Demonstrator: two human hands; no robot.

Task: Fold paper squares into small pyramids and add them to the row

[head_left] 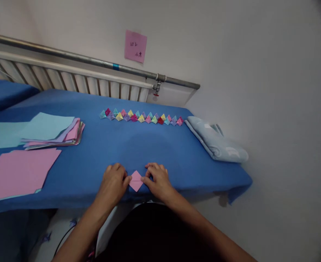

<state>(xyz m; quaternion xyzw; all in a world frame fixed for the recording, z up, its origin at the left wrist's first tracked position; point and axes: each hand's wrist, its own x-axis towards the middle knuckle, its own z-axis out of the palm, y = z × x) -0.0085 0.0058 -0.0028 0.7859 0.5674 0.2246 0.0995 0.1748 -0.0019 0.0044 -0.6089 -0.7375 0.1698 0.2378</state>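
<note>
A small pink paper diamond (136, 181) with a crease across its middle lies near the front edge of the blue-covered table. My left hand (114, 182) pinches its left corner between thumb and curled fingers. At the right corner, my right hand (157, 178) holds the paper with the thumb, its fingers bent. Beyond them, a long row of small folded paper pieces (134, 117) in many colours stretches across the back of the blue cloth (100, 153).
Stacked coloured sheets (50, 126) and large pink sheets (20, 173) lie at the left. A folded pale blanket (216, 140) rests at the right end. Behind are a radiator (81, 82), a pipe (75, 56) and a pink note (135, 46) on the wall.
</note>
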